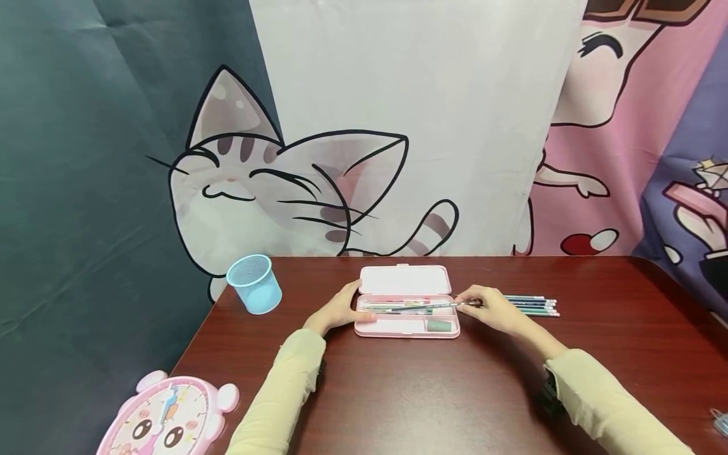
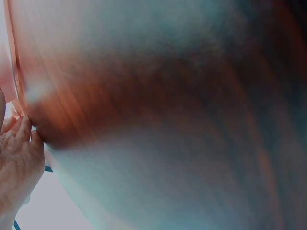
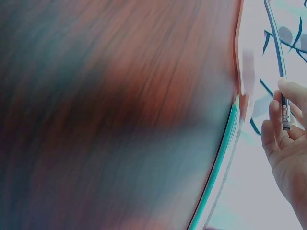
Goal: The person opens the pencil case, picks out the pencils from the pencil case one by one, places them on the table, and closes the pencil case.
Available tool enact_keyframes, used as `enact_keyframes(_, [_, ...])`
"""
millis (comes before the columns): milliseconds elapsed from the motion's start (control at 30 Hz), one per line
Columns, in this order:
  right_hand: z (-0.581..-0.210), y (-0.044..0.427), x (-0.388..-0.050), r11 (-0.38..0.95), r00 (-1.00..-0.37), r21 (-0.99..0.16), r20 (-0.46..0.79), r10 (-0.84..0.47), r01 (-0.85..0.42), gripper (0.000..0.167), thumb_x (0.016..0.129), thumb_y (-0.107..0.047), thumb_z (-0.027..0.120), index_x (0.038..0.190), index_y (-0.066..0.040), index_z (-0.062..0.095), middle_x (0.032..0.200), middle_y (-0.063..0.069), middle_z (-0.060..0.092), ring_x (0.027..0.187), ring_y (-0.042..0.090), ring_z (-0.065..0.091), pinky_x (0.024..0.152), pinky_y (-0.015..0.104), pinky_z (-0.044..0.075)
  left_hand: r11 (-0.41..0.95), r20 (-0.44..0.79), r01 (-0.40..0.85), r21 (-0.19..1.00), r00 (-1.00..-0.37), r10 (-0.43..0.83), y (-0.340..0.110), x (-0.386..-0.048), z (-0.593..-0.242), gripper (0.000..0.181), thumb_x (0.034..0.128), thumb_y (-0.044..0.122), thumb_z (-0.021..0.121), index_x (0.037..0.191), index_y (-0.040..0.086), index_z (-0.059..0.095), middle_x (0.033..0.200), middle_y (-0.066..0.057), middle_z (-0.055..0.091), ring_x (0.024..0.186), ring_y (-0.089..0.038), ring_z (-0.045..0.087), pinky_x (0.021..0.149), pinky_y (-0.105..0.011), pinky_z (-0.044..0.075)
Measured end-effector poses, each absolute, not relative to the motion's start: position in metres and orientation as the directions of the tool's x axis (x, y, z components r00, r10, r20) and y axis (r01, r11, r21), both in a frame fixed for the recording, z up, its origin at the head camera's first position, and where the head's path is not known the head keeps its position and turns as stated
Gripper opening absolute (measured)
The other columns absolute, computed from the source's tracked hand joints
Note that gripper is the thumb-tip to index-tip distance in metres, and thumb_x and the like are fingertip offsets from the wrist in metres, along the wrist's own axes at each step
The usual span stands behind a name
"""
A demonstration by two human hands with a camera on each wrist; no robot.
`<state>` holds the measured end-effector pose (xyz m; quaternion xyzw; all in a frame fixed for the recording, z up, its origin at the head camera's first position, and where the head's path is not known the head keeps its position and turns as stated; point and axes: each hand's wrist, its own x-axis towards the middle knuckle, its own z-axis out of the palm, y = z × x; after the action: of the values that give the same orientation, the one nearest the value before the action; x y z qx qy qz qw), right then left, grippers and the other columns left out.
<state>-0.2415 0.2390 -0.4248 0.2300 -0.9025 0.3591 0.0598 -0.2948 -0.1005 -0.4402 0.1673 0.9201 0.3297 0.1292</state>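
Observation:
A pink pencil case (image 1: 406, 333) lies with its lid up, several pencils (image 1: 426, 302) in its back compartment and a grey-green block (image 1: 439, 325) in the front one. My left hand (image 1: 341, 309) rests at its left end, thumb over the rim and fingers along the side. In the left wrist view that hand (image 2: 21, 163) has fairly straight fingers at the case's edge. At the right end, my right hand (image 1: 491, 306) pinches a dark pencil (image 1: 418, 308) slanting over the case. The right wrist view shows the pencil (image 3: 277, 43) gripped near its eraser end.
Several pencils (image 1: 534, 312) lie side by side on the table, right of the case, partly behind my right hand. A blue mesh pen holder (image 1: 258, 294) stands at the back left. A pink toy clock (image 1: 170, 417) is at the front left. A patterned cloth hangs behind.

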Motion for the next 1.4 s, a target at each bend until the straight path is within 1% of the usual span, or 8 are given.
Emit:
enact_keyframes(200, [-0.421,0.259,-0.236,0.676,-0.899,-0.593,0.288,-0.329,-0.437,0.009,0.082,-0.011,0.066,0.09,-0.007,0.068,0.086,0.003,0.067,0.077,-0.002,0.053,0.069,0.023,0.047,0.722,-0.114,0.229,0.653,-0.913,0.392,-0.106,-0.295,-0.44,0.098,0.0704,0.041,0.076,0.145,0.006,0.022,0.148,-0.013,0.028,0.136,-0.026,0.028,0.11,-0.044,0.025])
enact_keyframes(533, [-0.417,0.302,-0.221,0.725,-0.927,-0.581,0.274,-0.256,-0.371,0.011,0.082,-0.012,0.066,0.092,-0.006,0.068,0.086,0.005,0.066,0.071,-0.005,0.049,0.062,0.017,0.043,0.729,-0.119,0.221,0.647,-0.916,0.382,-0.108,-0.294,-0.439,0.099,0.0698,0.042,0.076,0.145,0.005,0.022,0.148,-0.014,0.027,0.137,-0.026,0.026,0.111,-0.043,0.024])
enact_keyframes(733, [-0.414,0.327,-0.212,0.751,-0.938,-0.569,0.273,-0.213,-0.335,0.013,0.083,-0.014,0.067,0.092,-0.005,0.068,0.086,0.006,0.066,0.069,-0.006,0.047,0.059,0.016,0.04,0.731,-0.124,0.221,0.645,-0.914,0.386,-0.108,-0.295,-0.441,0.1,0.0699,0.042,0.076,0.145,0.006,0.021,0.148,-0.014,0.026,0.137,-0.026,0.026,0.112,-0.043,0.023])
enact_keyframes(967, [-0.419,0.357,-0.202,0.794,-0.948,-0.533,0.271,-0.166,-0.291,0.014,0.08,-0.014,0.069,0.091,-0.005,0.068,0.086,0.009,0.066,0.069,-0.007,0.045,0.059,0.013,0.038,0.726,-0.12,0.225,0.649,-0.913,0.391,-0.106,-0.295,-0.441,0.099,0.0705,0.041,0.076,0.145,0.005,0.022,0.148,-0.014,0.026,0.137,-0.026,0.025,0.112,-0.044,0.023])
enact_keyframes(1133, [-0.43,0.372,-0.198,0.826,-0.965,-0.512,0.225,-0.137,-0.236,0.018,0.079,-0.018,0.07,0.091,-0.005,0.069,0.088,0.01,0.067,0.073,-0.013,0.045,0.062,0.01,0.039,0.728,-0.131,0.22,0.649,-0.911,0.392,-0.105,-0.294,-0.44,0.099,0.0707,0.041,0.076,0.145,0.006,0.021,0.149,-0.013,0.026,0.137,-0.026,0.025,0.112,-0.044,0.023])
enact_keyframes(1233, [-0.435,0.376,-0.197,0.83,-0.961,-0.499,0.236,-0.145,-0.248,0.016,0.078,-0.017,0.071,0.089,-0.006,0.069,0.086,0.008,0.067,0.073,-0.014,0.046,0.062,0.01,0.039,0.73,-0.135,0.217,0.649,-0.911,0.391,-0.103,-0.294,-0.44,0.099,0.0707,0.042,0.076,0.145,0.006,0.021,0.149,-0.013,0.026,0.137,-0.025,0.025,0.112,-0.043,0.022])
enact_keyframes(1400, [-0.439,0.378,-0.198,0.83,-0.928,-0.456,0.327,-0.179,-0.321,0.011,0.072,-0.008,0.074,0.082,-0.008,0.069,0.08,0.006,0.066,0.07,-0.011,0.048,0.061,0.009,0.039,0.726,-0.127,0.227,0.65,-0.909,0.398,-0.101,-0.296,-0.441,0.099,0.0702,0.042,0.076,0.145,0.006,0.022,0.148,-0.013,0.027,0.137,-0.026,0.025,0.112,-0.043,0.023])
